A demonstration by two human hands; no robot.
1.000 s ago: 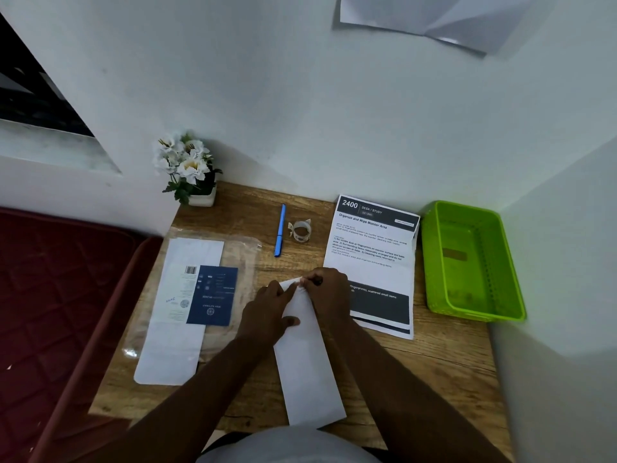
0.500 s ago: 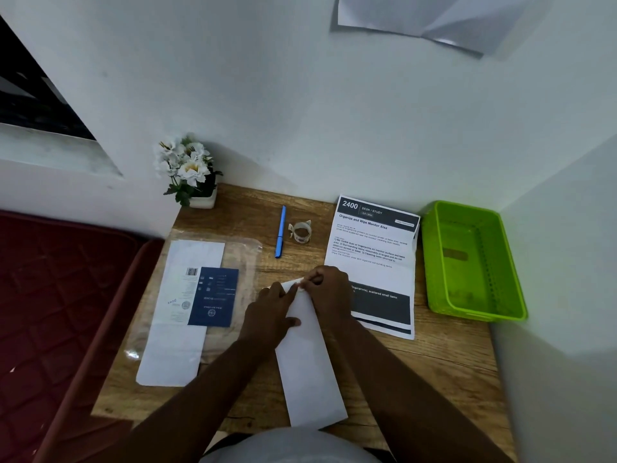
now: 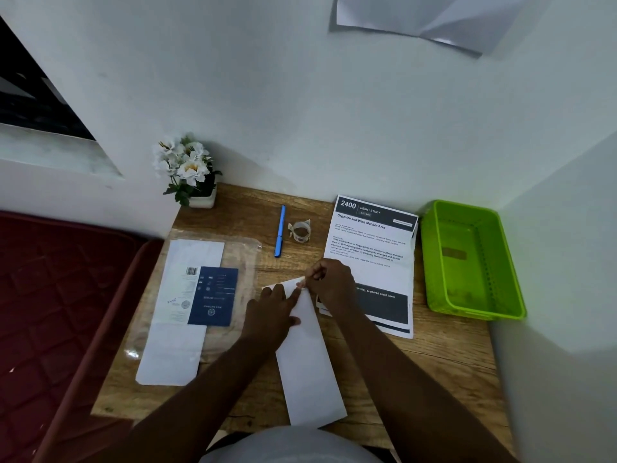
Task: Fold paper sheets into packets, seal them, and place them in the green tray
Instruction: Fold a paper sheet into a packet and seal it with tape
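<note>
— Middle of the frame?
— Folded paper sheet (image 3: 309, 359), long and narrow, flat on the wooden worktop (image 3: 434, 359), running from the bottom edge up toward centre.
— Left hand (image 3: 272, 315)?
— Pressing down on the sheet's upper left part, fingers mostly straight, nothing clamped in that grip.
— Right hand (image 3: 330, 282)?
— At the sheet's top end, fingers curled, fingertips (image 3: 309, 279) pinching the top edge just beside the left forefinger. Grip closed on the paper.
— Green tray (image 3: 470, 262)?
— Far right of the frame, against the wall corner, well apart from the sheet. Only a small brownish patch on its floor; hard to tell what.
— Between tray and hands?
— Printed sheets (image 3: 374, 259), stacked, headed "2400", partly under the right wrist.
— Above centre?
— Blue pen (image 3: 279, 231), beside it a tape roll (image 3: 300, 231).
— Left side?
— Clear plastic sleeve (image 3: 240, 255) with a white and dark blue card (image 3: 200, 295) on it. White flowers in a pot (image 3: 190, 172) at the upper left corner of the worktop.
</note>
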